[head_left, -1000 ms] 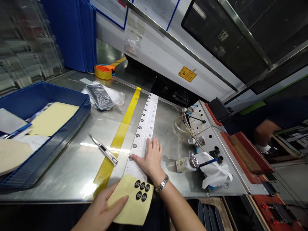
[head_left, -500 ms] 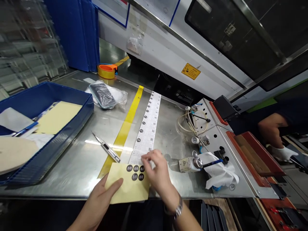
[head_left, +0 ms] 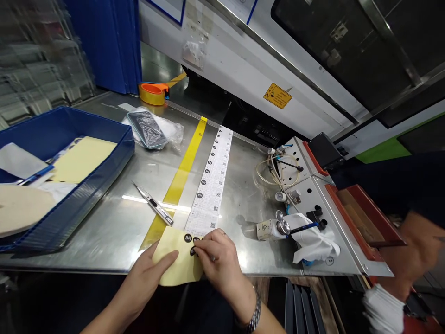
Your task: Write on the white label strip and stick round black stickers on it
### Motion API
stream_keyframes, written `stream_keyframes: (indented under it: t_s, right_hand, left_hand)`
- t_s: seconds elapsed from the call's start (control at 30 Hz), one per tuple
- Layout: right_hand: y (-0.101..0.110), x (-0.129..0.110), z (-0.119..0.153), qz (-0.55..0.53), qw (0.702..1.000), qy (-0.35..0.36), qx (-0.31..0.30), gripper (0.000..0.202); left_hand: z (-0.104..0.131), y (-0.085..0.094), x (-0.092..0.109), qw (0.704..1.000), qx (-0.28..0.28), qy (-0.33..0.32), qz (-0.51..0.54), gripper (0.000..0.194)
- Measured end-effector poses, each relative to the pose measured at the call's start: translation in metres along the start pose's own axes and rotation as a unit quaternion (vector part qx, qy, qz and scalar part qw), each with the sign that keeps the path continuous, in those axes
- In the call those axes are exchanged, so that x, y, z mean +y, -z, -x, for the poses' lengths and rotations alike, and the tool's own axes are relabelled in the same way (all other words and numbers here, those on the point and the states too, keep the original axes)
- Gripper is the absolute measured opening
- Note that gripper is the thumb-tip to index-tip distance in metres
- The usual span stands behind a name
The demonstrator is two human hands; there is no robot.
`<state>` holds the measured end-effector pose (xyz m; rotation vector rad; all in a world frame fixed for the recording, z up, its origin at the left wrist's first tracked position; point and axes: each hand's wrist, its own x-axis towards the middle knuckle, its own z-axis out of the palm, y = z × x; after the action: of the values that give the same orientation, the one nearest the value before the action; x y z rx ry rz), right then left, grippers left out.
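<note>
Near the table's front edge, my left hand grips a yellow sticker sheet, thumb on top. Black round stickers with white print sit on its upper right part. My right hand pinches at those stickers; its fingertips cover some of them, and whether one is lifted is hidden. Behind the sheet a long row of white printed labels runs away from me, most with a black round sticker on the left side. A cutter knife lies left of the labels, across a yellow tape strip.
A blue bin with papers stands left. Behind are a bagged device and an orange tape dispenser. Right are a small bottle, white cloth, gauges with tubing, red trays and another person's arm.
My right hand has moved left over the sheet, its fingertips now on the round stickers. The view has shifted slightly. The other person's arm has come nearer at the lower right.
</note>
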<state>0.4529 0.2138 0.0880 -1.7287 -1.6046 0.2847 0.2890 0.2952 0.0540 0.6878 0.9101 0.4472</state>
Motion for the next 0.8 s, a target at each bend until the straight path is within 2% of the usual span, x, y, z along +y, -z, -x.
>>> stream_keyframes:
  t_s: [0.17, 0.33, 0.5, 0.63, 0.73, 0.8]
  right_hand:
    - [-0.002, -0.006, 0.0, 0.089, 0.995, 0.052, 0.015, 0.015]
    - [-0.004, -0.005, -0.004, 0.06, 0.998, 0.034, 0.01, 0.013]
    - [0.001, -0.011, -0.006, 0.084, 0.995, 0.044, -0.011, 0.014]
    - [0.014, -0.01, -0.024, -0.012, 0.999, -0.035, -0.026, 0.012]
    - [0.019, 0.003, -0.053, 0.01, 0.993, -0.106, -0.044, 0.011]
    - [0.015, 0.015, -0.071, 0.034, 0.987, -0.136, -0.084, 0.012]
  left_hand:
    - [-0.001, 0.0, 0.005, 0.999, -0.013, 0.017, 0.03, 0.073]
    - [-0.001, -0.003, 0.013, 0.997, -0.023, 0.019, 0.068, 0.068]
    - [0.001, -0.009, 0.018, 0.995, -0.014, 0.021, 0.1, 0.062]
    - [0.003, -0.011, 0.017, 0.993, 0.0, 0.018, 0.112, 0.065]
    - [0.001, -0.008, 0.011, 0.997, -0.003, 0.027, 0.066, 0.072]
    - [0.001, -0.006, 0.006, 0.999, 0.003, 0.026, 0.019, 0.074]
